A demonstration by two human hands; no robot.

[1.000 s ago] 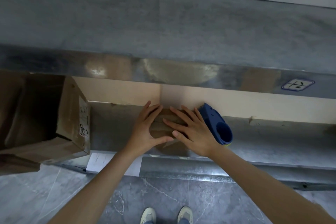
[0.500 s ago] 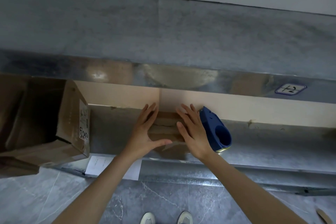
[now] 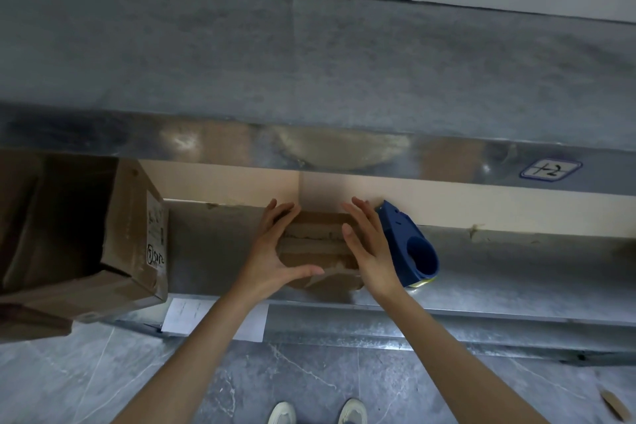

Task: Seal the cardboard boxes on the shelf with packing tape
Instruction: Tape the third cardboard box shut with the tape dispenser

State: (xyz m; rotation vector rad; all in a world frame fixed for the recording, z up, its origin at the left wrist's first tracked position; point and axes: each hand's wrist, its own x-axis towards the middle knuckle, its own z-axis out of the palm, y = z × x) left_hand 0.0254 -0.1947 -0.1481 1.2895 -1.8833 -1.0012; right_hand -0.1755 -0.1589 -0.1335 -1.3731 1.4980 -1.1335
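Right grip (image 3: 373,255) slid to side; small box (image 3: 316,237) between it, left grip (image 3: 272,265); both wide.

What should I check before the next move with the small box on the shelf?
1. Small box between left hand and right hand: ok.
2. Left hand on its left side: ok.
3. Right hand touches its right side: cannot tell.
4. Blue tape dispenser free beside right hand: ok.
5. Small box top seam fully taped: cannot tell.
6. Large box at left closed: not ok, open.
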